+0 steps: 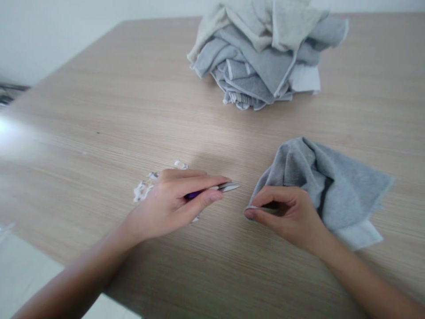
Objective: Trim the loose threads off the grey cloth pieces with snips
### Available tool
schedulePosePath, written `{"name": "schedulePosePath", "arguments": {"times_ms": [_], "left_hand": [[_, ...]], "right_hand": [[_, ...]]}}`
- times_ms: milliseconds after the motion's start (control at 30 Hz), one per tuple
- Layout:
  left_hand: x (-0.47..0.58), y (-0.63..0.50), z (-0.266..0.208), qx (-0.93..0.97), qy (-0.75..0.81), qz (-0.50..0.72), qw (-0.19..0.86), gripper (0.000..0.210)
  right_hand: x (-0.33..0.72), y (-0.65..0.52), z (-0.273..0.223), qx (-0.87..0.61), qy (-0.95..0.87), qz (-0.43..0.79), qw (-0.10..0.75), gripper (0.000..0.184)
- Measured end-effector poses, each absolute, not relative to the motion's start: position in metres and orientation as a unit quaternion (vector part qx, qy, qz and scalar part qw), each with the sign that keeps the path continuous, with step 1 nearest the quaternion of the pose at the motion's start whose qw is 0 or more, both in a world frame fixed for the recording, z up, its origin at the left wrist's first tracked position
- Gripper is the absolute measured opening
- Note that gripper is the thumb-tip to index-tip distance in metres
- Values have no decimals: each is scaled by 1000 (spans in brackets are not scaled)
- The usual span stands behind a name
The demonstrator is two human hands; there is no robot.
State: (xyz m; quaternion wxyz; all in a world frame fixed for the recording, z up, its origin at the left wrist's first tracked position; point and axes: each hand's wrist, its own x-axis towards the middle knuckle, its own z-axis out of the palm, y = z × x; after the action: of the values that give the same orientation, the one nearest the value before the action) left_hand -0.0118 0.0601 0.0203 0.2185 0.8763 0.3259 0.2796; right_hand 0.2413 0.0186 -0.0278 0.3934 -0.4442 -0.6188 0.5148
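Observation:
My left hand is closed around small thread snips. Their pointed metal blades stick out past my thumb and forefinger toward the right, and a bit of purple shows in the grip. A grey fabric piece lies crumpled on the table, with a white patch at its lower right. My right hand pinches the near left edge of this fabric between thumb and forefinger. A short gap separates the blade tips from the pinched edge. Most of the snips' handle is hidden inside my left hand.
At the back of the wooden table sits a heap of grey and off-white fabric pieces. White thread scraps lie beside and partly behind my left hand. The table's near edge runs along the lower left.

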Motion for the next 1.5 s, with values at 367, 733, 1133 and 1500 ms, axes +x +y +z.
{"name": "schedulePosePath", "arguments": {"times_ms": [367, 733, 1133, 1500], "left_hand": [[6, 40, 14, 937, 252, 229, 77, 33], [11, 38, 12, 944, 255, 210, 21, 32], [11, 36, 14, 949, 247, 197, -3, 30], [10, 35, 14, 947, 247, 203, 4, 25]], "right_hand": [[242, 18, -33, -439, -626, 510, 395, 15], [242, 18, -34, -453, -609, 527, 382, 15], [241, 20, -30, -448, -595, 541, 390, 14], [241, 20, -27, -453, -592, 547, 380, 15]]}}
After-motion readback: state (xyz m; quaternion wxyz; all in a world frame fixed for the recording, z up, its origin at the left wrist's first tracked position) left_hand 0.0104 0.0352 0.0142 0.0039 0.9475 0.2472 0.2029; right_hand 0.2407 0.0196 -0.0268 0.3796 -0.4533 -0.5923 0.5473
